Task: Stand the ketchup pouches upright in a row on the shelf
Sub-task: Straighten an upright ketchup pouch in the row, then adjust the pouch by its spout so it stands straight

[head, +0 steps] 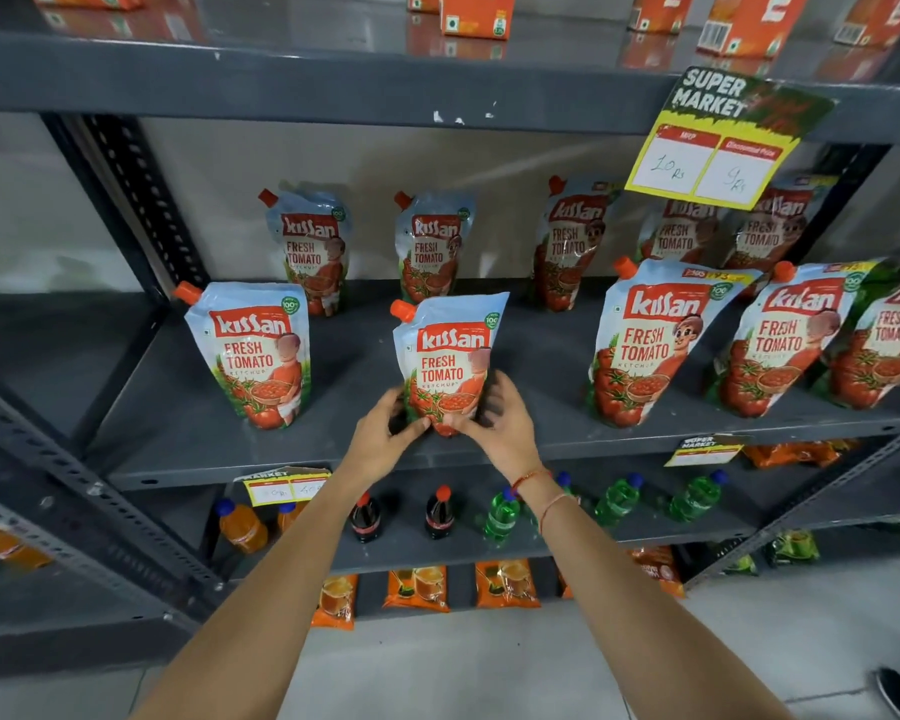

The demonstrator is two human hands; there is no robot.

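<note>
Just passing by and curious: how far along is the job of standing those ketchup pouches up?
Mostly done: the front-left pouch and the back-row pouches stand upright. In hand: the left hand and right hand steady the middle pouch. Left: the leaning pouches on the right need straightening.

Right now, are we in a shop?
Probably a supermarket: grey metal shelving, a yellow "Super Market" price card, rows of red Kissan ketchup pouches, and plastic drink bottles below.

On the shelf [188, 418], the middle pouch [448, 363] stood near the front edge, left hand [383, 439] and right hand [500, 423] either side of its base. Another pouch [253, 353] sat to its left, more pouches [645, 345] off right, and a back row [313, 246] behind.
</note>
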